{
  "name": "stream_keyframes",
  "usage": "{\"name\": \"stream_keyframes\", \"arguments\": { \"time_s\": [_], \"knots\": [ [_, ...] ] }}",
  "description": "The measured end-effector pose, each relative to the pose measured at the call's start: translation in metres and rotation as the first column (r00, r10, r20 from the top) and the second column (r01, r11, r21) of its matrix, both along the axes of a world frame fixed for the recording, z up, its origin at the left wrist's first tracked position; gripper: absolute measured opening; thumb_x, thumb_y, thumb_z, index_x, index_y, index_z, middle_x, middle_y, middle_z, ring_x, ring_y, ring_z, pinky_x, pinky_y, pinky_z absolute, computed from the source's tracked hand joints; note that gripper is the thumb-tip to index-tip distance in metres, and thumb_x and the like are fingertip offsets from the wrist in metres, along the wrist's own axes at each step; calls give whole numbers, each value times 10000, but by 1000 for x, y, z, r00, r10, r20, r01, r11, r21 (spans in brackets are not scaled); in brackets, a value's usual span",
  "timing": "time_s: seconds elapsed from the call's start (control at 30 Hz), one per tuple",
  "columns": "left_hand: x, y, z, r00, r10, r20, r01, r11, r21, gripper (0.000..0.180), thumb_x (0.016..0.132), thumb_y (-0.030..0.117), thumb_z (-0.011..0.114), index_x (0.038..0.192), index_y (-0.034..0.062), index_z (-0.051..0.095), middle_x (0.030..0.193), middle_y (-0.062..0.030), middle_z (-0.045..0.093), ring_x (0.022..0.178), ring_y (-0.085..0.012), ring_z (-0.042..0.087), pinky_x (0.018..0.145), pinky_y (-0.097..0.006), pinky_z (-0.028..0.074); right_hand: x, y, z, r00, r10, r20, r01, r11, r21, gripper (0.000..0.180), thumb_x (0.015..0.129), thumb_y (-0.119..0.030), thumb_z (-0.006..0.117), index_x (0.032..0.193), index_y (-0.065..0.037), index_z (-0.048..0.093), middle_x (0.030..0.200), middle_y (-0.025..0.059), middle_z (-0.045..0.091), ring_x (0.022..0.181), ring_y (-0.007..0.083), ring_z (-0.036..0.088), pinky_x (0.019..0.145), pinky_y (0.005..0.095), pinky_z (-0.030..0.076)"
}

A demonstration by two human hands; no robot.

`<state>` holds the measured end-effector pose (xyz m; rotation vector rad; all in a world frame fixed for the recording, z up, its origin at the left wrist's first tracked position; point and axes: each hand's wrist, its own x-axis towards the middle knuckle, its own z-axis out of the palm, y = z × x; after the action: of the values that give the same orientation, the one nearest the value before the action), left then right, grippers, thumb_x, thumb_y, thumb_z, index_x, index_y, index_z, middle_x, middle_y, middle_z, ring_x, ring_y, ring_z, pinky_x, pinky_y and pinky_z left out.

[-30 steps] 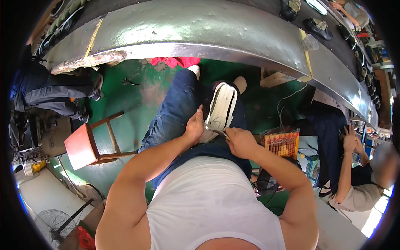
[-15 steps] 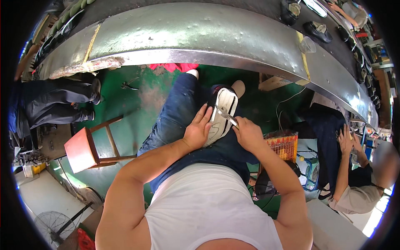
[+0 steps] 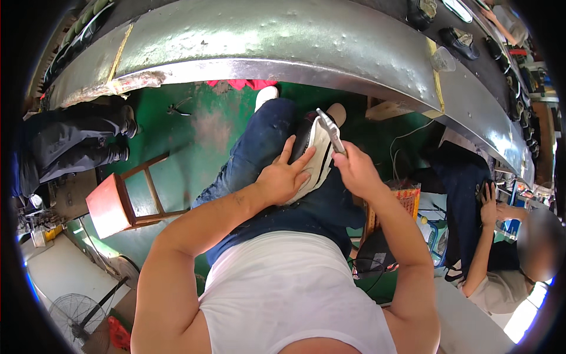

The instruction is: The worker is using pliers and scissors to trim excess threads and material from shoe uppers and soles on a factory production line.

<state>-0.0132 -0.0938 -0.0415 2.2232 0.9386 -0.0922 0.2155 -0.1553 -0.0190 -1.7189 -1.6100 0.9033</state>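
A shoe [image 3: 321,154] with a dark upper lies across my lap, its pale sole side facing up. My left hand [image 3: 284,177] rests against its left side and sole, fingers spread and stretched out. My right hand [image 3: 358,171] is closed around the handle of metal pliers [image 3: 333,134]. The pliers' head is over the toe end of the shoe; whether it touches the sole I cannot tell.
Ahead runs a long metal-edged bench [image 3: 283,44], with dark shoes [image 3: 460,42] at its far right. A stool [image 3: 112,205] lies tipped at left, near another tool [image 3: 178,107] on the floor. A co-worker [image 3: 492,259] sits at right; another person's legs [image 3: 88,138] show at left.
My right hand has lifted the pliers' head away from the middle of the sole toward the toe end. My left hand's fingers have spread apart, and the shoe has tilted slightly.
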Motion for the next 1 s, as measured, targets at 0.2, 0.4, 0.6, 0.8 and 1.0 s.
{"name": "stream_keyframes", "arguments": {
  "time_s": [0.2, 0.4, 0.6, 0.8, 1.0],
  "knots": [
    [-4, 6, 5, 998, -21, -62, 18, 999, -41, 690, 957, 415, 558, 1563, 311, 246, 1574, -362, 47, 1123, -515, 593, 961, -461, 518, -1, 15, -2, 968, 75, 240, -85, 996, 32, 363, 1006, -347, 494, 948, 6, 558, 945, 245, 666, 819, 431, 653, 721, 513, 520],
    [-9, 1, 14, 990, -110, -84, 111, 994, 10, 711, 941, 441, 585, 1560, 303, 264, 1576, -362, 46, 1176, -511, 563, 982, -448, 504, -13, -2, -5, 950, 157, 271, -107, 976, -190, 380, 1010, -360, 486, 965, 9, 559, 859, 240, 657, 811, 452, 637, 715, 523, 500],
    [-39, -28, -33, 893, 343, 292, -309, 938, -157, 708, 978, 353, 559, 1542, 42, 265, 1553, -322, 250, 1352, -443, 434, 1115, -397, 375, -20, -17, 4, 965, 180, 189, -128, 958, -258, 381, 1007, -359, 497, 956, 13, 561, 837, 253, 648, 790, 455, 636, 712, 525, 500],
    [-46, -17, -18, 905, 385, 179, -276, 854, -441, 789, 924, 257, 666, 1523, -43, 251, 1465, -293, 438, 1384, -360, 431, 1140, -334, 335, -38, -36, 6, 935, 249, 253, -139, 912, -385, 371, 1005, -356, 503, 970, 5, 579, 903, 233, 666, 831, 436, 649, 742, 510, 508],
    [-41, -13, 8, 967, 255, 6, -207, 801, -562, 978, 813, 204, 761, 1580, 91, 165, 1403, -282, 510, 1284, -404, 525, 1097, -358, 391, -45, -49, 2, 914, 340, 223, -240, 893, -380, 407, 983, -376, 545, 1105, 8, 601, 969, 237, 672, 900, 430, 646, 789, 499, 514]
  ]
}}
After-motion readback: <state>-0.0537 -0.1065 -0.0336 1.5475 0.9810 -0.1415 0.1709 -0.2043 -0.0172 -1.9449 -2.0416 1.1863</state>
